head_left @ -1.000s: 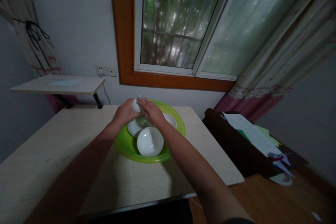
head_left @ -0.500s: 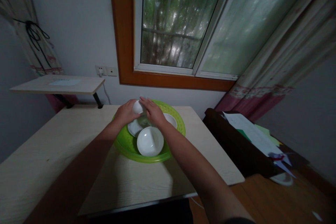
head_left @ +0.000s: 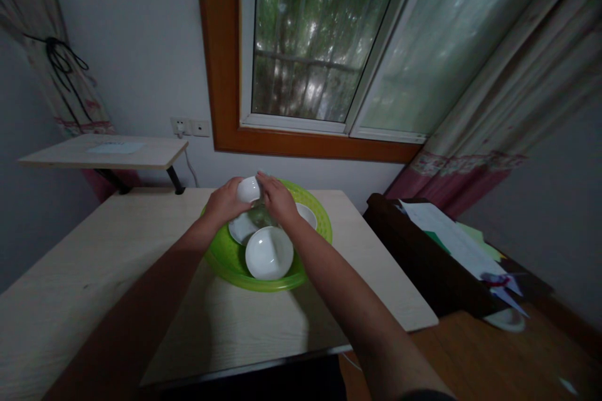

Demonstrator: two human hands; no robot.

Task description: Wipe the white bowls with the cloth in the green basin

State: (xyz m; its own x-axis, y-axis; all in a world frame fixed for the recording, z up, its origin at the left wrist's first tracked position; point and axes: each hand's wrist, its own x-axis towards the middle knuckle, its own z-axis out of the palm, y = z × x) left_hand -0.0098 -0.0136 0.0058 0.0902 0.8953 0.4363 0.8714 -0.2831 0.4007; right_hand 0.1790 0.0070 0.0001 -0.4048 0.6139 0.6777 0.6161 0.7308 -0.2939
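Note:
My left hand [head_left: 224, 204] grips a small white bowl [head_left: 249, 190] by its left side, above the far part of a green plastic basin [head_left: 223, 266]. On the bowl's right side is my right hand [head_left: 278, 199], its fingers together and bent over something mostly hidden. A pale edge shows at those fingertips, and a greenish, see-through shape [head_left: 261, 216] hangs below; I cannot tell what it is. Inside the basin, a white bowl [head_left: 269, 253] sits nearest me. Behind it lies a white dish [head_left: 241, 229], and another white dish [head_left: 306, 215] is partly covered by my right wrist.
The basin stands on a pale wooden table [head_left: 357, 263]. At the left, a raised shelf [head_left: 141, 149] on dark legs carries a sheet of paper. A dark brown piece of furniture [head_left: 418, 263] with papers stands beyond the table's right edge. The window wall is behind.
The small bowl has turned a little, showing more of its white surface. My right hand has shifted slightly to the right along it. The dishes in the basin stay put.

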